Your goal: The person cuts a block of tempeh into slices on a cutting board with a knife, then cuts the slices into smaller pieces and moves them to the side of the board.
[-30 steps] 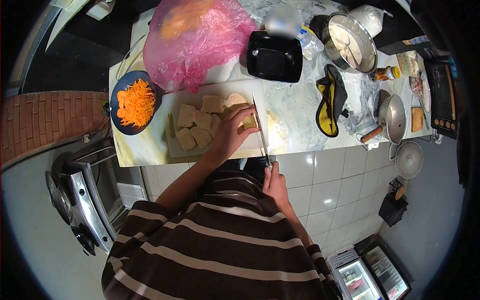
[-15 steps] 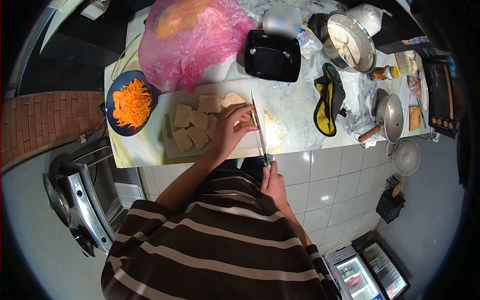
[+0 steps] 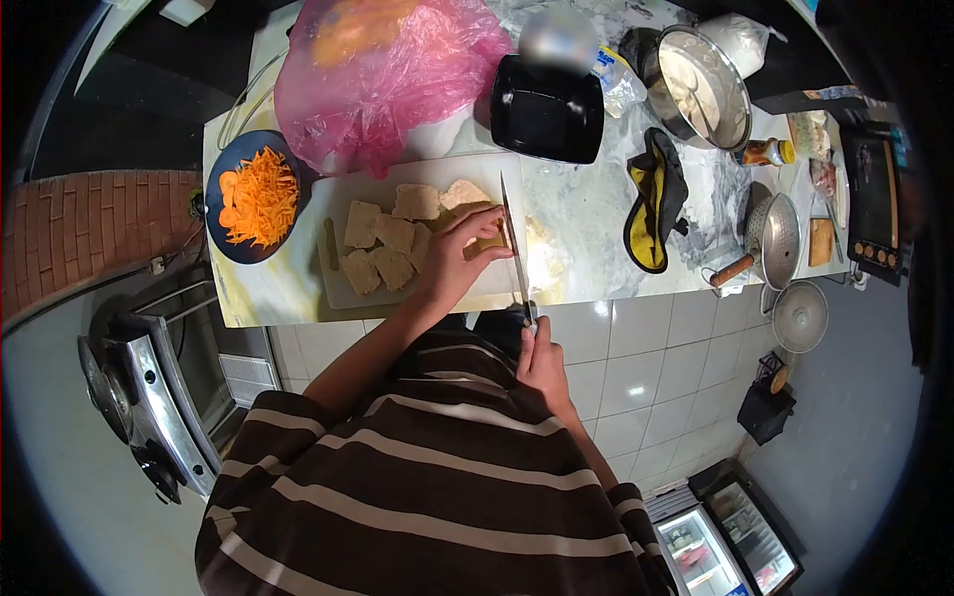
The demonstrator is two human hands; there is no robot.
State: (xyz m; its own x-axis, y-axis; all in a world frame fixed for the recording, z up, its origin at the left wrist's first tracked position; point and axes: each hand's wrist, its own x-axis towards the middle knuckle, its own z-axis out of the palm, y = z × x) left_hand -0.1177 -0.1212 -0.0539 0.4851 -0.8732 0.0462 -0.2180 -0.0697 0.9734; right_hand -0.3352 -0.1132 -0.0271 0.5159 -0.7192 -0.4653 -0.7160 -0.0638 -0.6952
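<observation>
Head view: right hand [image 3: 543, 363] clenches knife [image 3: 513, 233], handle hidden; left hand [image 3: 450, 266] fingers pinch half-covered slab [image 3: 490, 241].

A pale marble countertop [image 3: 586, 228] carries a white cutting board [image 3: 348, 296]. Left of the board sits a blue plate [image 3: 212, 194] of grated carrot, behind it a pink plastic bag [image 3: 388, 70] and a black baking tray [image 3: 545, 114], and to its right a yellow-and-black oven mitt [image 3: 651, 204] and a steel strainer [image 3: 777, 233].
</observation>
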